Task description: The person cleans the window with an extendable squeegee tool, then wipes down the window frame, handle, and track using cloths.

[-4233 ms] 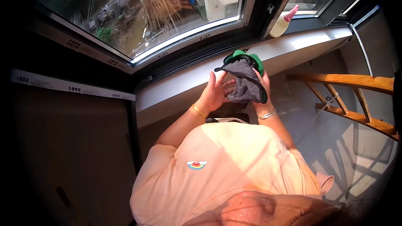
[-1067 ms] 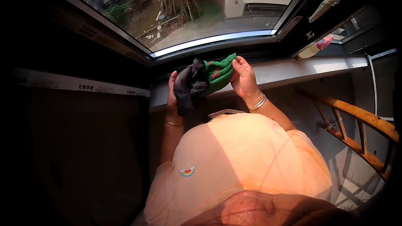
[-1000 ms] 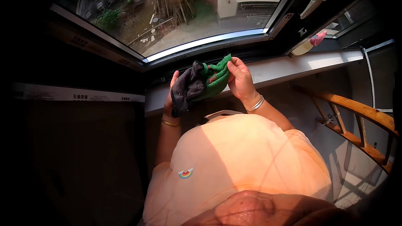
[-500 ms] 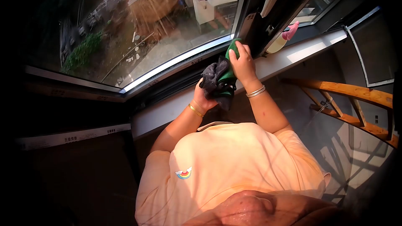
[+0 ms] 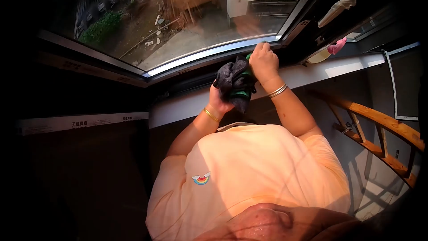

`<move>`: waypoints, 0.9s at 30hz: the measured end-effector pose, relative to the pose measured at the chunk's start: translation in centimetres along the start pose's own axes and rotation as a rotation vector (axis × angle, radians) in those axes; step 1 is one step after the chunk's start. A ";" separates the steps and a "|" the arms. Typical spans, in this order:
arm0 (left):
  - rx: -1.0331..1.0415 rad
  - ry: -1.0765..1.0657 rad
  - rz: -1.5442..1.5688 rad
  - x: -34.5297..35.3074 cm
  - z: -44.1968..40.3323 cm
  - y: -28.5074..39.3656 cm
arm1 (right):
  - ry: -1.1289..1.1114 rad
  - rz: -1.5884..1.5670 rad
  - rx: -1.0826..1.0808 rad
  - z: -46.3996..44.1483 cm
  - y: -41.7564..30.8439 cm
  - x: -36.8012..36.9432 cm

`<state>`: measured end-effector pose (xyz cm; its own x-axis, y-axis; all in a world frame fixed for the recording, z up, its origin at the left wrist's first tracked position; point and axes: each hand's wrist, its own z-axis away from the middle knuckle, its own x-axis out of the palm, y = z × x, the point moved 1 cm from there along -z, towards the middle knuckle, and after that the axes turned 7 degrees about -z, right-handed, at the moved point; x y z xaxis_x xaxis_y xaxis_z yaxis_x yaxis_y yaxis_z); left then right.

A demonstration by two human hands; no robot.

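Note:
My left hand (image 5: 220, 101) is closed around a bunched dark grey cloth (image 5: 232, 76) just inside the window. Green cloth (image 5: 242, 93) shows among the grey folds. Its upper end runs into my right hand (image 5: 265, 62), whose fingers are curled tightly over it. That hand is at the lower rail of the window frame (image 5: 214, 54), close to the frame's right corner. Most of the green piece is hidden under the fingers and the grey folds, so I cannot tell whether the two cloths are separate.
A white sill (image 5: 303, 73) runs below the window. On the right stand a spray bottle (image 5: 337, 46) with a pink head and a wooden ladder (image 5: 379, 122). A wrapped window handle (image 5: 339, 4) is at upper right. Taped trim (image 5: 84, 122) lies to the left.
My right hand has curled further over the green cloth, covering more of it, at the frame's lower rail. The left hand still holds the grey bundle. The camera view has shifted.

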<state>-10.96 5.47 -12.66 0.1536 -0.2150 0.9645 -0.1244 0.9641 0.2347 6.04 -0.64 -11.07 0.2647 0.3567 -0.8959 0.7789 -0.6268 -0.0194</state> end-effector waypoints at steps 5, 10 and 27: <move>0.178 0.068 0.020 -1.4 5.6 3.1 | -0.022 -0.041 -0.133 0.2 -6.9 -0.4; 0.348 0.047 -0.019 -3.7 11.5 5.5 | 0.007 -0.167 -0.318 0.7 -13.9 -0.1; 0.585 0.081 0.044 -7.4 21.8 8.9 | -0.070 -0.734 -0.629 0.2 -29.2 -0.1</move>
<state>-34.58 12.27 -15.11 0.2073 -0.1417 0.9680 -0.6488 0.7206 0.2444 -16.84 17.44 -10.53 -0.4278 0.4566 -0.7801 0.9038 0.2279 -0.3623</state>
